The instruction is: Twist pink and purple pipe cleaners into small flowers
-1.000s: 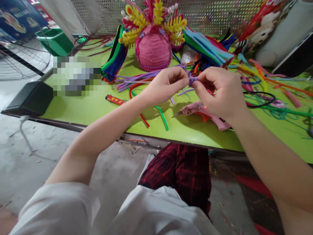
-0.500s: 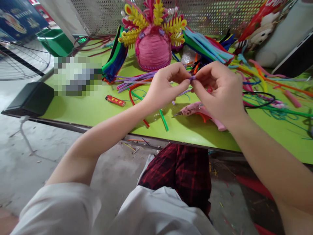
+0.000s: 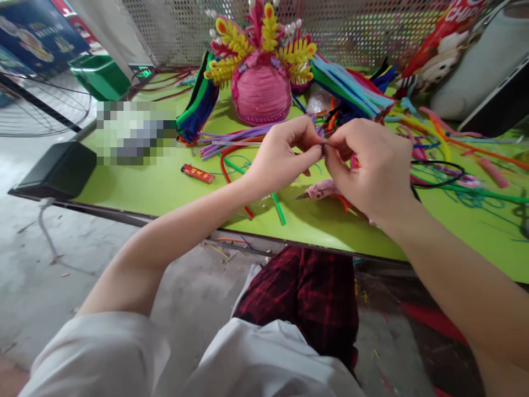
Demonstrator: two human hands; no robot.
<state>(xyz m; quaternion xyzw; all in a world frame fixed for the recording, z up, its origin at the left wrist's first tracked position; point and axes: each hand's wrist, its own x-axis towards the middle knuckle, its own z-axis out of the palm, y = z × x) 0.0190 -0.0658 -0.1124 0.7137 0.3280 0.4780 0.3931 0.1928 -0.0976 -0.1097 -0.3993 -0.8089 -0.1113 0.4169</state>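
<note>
Above the table, my left hand [image 3: 285, 151] and my right hand [image 3: 367, 165] meet fingertip to fingertip. Both are closed in a pinch on a small purple piece of pipe cleaner [image 3: 323, 149], mostly hidden by the fingers. Below my right hand lies a pink glue gun [image 3: 324, 189], its metal tip pointing left and its rear part covered by the hand. Behind my left hand rests a bundle of purple pipe cleaners [image 3: 227, 138]. A green pipe cleaner [image 3: 279, 209] and a red one [image 3: 248, 212] lie under my left wrist.
A pink headdress [image 3: 262, 91] with yellow leaf shapes stands at the back of the green table [image 3: 165, 193]. Blue and green pipe cleaner bundles [image 3: 198, 113] flank it. A red lighter [image 3: 198, 173] and a black box [image 3: 58, 168] lie left. A black loop [image 3: 442, 171] lies right.
Both hands have come slightly lower, still pinched together. Less of the purple piece shows between the fingers, and my right hand covers more of the glue gun. The view has shifted a little.
</note>
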